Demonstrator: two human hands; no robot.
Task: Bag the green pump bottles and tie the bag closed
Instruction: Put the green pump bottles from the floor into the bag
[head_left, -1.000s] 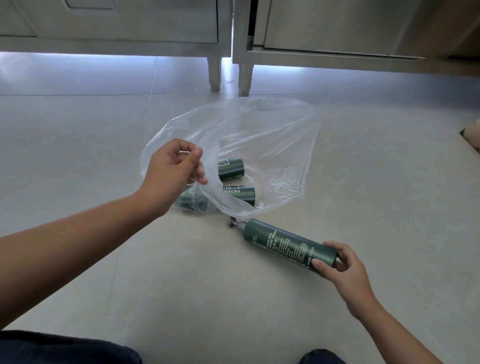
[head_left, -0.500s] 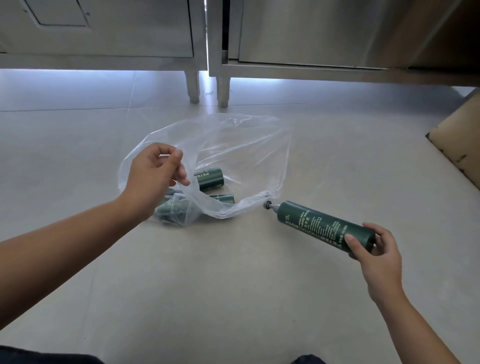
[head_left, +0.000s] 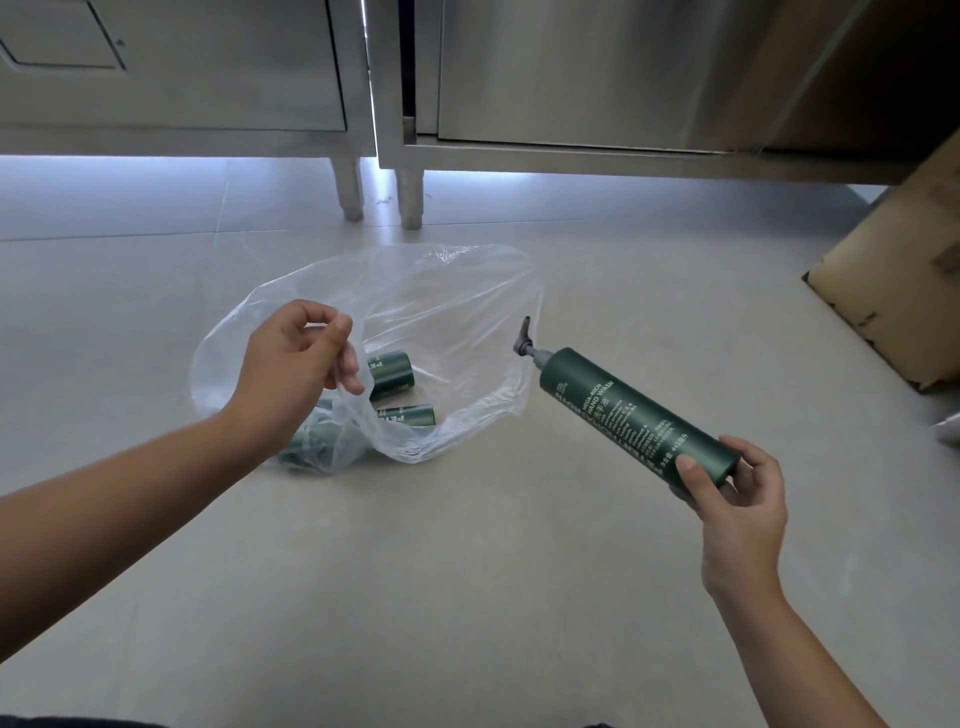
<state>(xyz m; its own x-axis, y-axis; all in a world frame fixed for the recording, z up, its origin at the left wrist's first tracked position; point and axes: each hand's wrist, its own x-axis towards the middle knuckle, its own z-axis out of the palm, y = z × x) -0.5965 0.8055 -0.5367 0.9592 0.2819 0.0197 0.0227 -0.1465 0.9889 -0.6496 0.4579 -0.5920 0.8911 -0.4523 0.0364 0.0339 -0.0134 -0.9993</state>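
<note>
My left hand is pinching the clear plastic bag's rim, keeping its mouth open; my right hand is grasping the dark green pump bottle, nozzle aimed inside.

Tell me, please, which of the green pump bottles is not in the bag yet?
The bottle in the right hand, held by its base, pump toward the clear bag; the other bottles lie inside it.

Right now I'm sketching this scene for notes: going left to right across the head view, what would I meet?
Left hand pinching the bag's rim → green bottles in the bag → pump bottle held up off the floor → right hand gripping its base → cardboard box.
</note>
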